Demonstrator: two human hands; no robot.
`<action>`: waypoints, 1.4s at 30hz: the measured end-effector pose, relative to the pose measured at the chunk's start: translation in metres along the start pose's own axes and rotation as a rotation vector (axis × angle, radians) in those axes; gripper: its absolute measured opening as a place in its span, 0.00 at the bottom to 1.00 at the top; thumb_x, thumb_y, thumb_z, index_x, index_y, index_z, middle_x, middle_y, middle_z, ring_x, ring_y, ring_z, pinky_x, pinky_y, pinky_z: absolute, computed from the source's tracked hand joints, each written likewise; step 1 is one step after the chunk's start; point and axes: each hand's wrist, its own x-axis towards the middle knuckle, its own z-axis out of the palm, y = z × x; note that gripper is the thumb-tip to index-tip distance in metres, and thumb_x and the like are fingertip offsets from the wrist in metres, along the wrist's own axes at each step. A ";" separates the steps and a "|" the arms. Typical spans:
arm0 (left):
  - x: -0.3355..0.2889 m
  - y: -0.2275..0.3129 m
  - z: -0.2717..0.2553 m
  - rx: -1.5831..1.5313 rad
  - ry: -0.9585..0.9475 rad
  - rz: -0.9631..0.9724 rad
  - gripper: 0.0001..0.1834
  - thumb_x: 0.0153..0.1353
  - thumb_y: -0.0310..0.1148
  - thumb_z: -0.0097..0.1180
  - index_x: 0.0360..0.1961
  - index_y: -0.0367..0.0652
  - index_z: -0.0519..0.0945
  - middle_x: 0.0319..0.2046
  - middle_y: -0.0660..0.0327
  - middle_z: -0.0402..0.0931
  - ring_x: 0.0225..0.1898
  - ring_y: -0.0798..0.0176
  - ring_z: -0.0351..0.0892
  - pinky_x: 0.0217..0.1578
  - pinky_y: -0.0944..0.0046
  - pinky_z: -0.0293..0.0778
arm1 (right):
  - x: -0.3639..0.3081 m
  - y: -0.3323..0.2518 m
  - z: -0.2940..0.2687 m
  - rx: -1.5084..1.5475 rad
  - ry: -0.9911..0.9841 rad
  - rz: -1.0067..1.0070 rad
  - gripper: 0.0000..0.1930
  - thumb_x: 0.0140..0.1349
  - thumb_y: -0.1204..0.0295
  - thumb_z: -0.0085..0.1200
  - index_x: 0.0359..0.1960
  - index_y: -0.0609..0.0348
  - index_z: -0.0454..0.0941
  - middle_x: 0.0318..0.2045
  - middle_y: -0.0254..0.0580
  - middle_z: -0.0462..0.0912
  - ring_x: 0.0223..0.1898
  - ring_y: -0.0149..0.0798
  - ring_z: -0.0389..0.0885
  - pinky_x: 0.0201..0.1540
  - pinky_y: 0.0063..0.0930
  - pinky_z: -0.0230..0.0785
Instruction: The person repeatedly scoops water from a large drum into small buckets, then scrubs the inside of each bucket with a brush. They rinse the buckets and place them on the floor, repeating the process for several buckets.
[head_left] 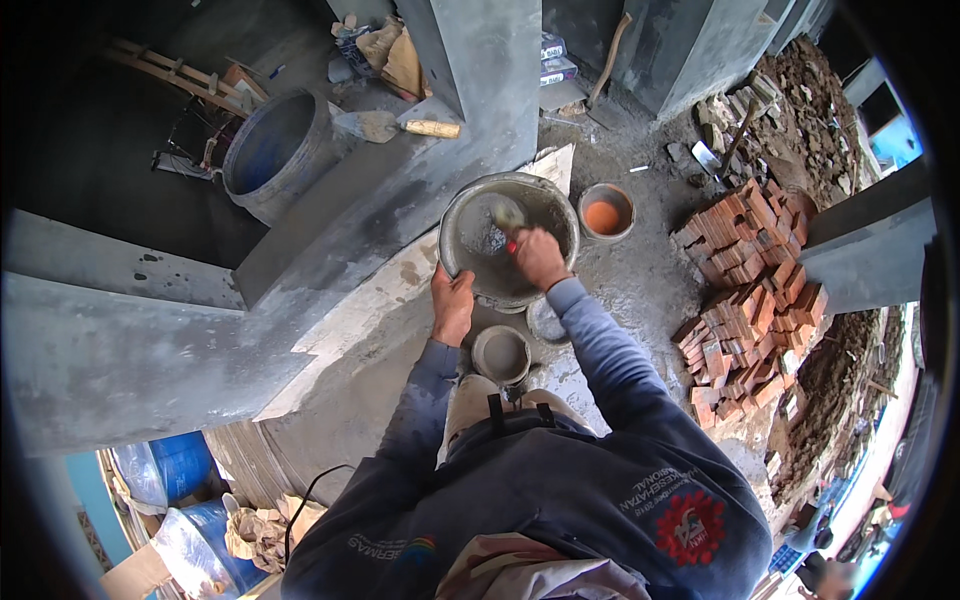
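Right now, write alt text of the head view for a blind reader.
A person's left hand grips the rim of a grey basin while the right hand holds a red-handled tool inside it. A smaller bucket stands to its right, with piled red bricks beyond; a trowel lies on a ledge, upper left.

Lg pile of red bricks (745, 300) on R, dirt heap (815, 115) above it. Upper L: lg round tub (258, 145), wooden ladder (178, 76) nr it. Trowel (378, 126) w/ wood hdl on gray ledge (345, 200). Blue drum (185, 466) lower L.
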 end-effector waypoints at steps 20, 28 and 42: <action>-0.007 0.017 0.022 0.228 0.061 0.294 0.31 0.63 0.18 0.49 0.70 0.31 0.70 0.59 0.43 0.81 0.60 0.49 0.81 0.64 0.57 0.71 | -0.017 -0.030 -0.036 -0.431 -0.285 -0.074 0.19 0.67 0.69 0.54 0.59 0.55 0.80 0.61 0.58 0.80 0.61 0.57 0.80 0.63 0.44 0.73; -0.011 0.039 0.017 0.293 0.173 0.451 0.35 0.63 0.18 0.45 0.75 0.32 0.66 0.57 0.48 0.82 0.52 0.57 0.82 0.56 0.62 0.74 | -0.038 -0.043 -0.080 -0.407 -0.249 -0.052 0.20 0.64 0.73 0.56 0.58 0.56 0.81 0.48 0.58 0.84 0.51 0.55 0.84 0.53 0.44 0.81; -0.002 0.047 -0.011 0.095 0.160 0.370 0.30 0.64 0.14 0.47 0.69 0.33 0.73 0.55 0.56 0.83 0.47 0.65 0.78 0.54 0.66 0.72 | -0.049 -0.025 -0.129 -0.186 0.146 -0.233 0.21 0.70 0.72 0.55 0.65 0.48 0.80 0.60 0.49 0.84 0.58 0.49 0.84 0.59 0.41 0.81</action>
